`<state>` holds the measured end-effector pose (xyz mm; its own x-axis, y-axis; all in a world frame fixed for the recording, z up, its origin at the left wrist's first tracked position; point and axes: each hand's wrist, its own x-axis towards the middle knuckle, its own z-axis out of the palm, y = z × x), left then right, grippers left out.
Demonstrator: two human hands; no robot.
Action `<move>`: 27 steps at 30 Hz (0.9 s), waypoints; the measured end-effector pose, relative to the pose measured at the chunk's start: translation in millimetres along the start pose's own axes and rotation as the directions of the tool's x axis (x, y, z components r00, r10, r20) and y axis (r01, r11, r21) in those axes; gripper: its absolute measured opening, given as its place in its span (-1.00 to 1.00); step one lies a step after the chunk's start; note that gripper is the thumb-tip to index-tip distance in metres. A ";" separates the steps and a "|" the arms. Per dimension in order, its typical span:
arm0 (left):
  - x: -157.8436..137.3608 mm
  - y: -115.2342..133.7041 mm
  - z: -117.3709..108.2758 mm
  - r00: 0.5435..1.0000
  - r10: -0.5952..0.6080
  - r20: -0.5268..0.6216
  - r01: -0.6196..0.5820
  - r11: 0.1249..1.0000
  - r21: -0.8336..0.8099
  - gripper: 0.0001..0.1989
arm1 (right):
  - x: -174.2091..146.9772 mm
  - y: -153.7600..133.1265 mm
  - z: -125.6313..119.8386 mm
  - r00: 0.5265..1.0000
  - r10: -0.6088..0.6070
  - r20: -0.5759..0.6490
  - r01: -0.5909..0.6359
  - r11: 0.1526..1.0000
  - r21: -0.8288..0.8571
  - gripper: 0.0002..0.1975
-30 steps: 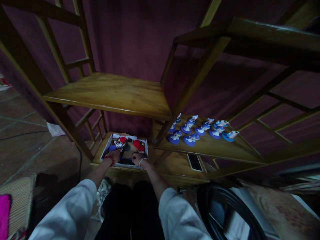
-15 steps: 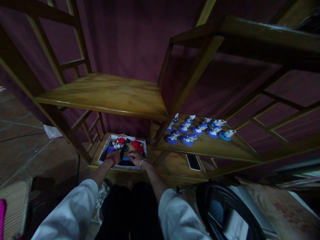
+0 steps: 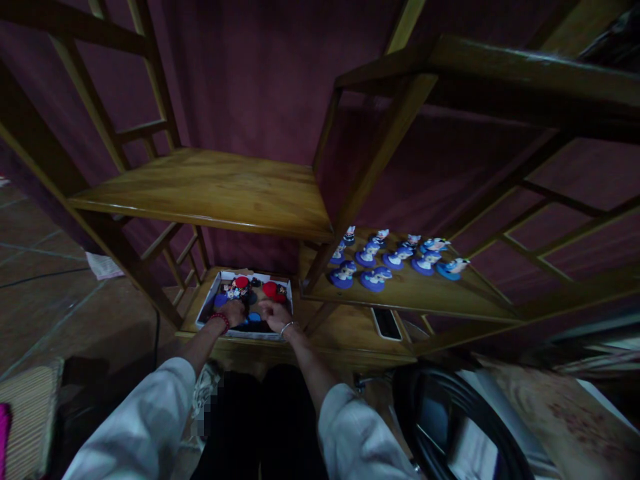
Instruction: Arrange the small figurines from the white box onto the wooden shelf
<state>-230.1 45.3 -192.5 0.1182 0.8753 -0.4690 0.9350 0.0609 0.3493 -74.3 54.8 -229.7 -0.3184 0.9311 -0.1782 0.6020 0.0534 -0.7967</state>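
A shallow white cardboard box (image 3: 207, 308) sits on the low wooden shelf, with both my hands inside it. My left hand (image 3: 233, 311) is bent closed over the left part, beside a jumble of small figurines (image 3: 234, 291) with a red round base (image 3: 241, 282) among them. What its fingers hold, if anything, is hidden. My right hand (image 3: 273, 313) has its fingers curled together near the middle, just below a red-based figurine (image 3: 273, 290); nothing can be made out in them. Between the hands lies a blue round base (image 3: 255, 317).
To the right, several figurines on purple and blue bases (image 3: 376, 279) stand in rows on a raised shelf (image 3: 450, 298). Below it lies a phone (image 3: 387, 324). A bare wooden shelf (image 3: 215, 187) overhangs the box. A black round tub-like object (image 3: 407, 400) stands at lower right.
My right hand has shifted slightly right and up inside the box, its fingers more curled, and more of the blue base shows. My left hand has barely moved.
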 end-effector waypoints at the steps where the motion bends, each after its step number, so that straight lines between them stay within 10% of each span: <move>1: 0.7 -0.8 -0.1 1.000 0.002 -0.010 -0.002 1.000 -0.016 -0.77 | 0.6 -0.2 0.0 1.000 -0.004 -0.015 0.003 1.000 -0.015 -0.63; 27: 12.2 -21.7 3.7 0.998 -0.021 -0.063 0.018 0.999 -0.050 -0.73 | -11.7 -11.5 -1.2 0.989 -0.146 -0.001 0.141 0.958 -0.250 -0.71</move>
<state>-247.7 52.8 -208.8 0.0776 0.9022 -0.4243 0.9190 0.1003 0.3813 -76.6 43.8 -217.8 -0.4020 0.9137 -0.0599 0.7152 0.2725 -0.6436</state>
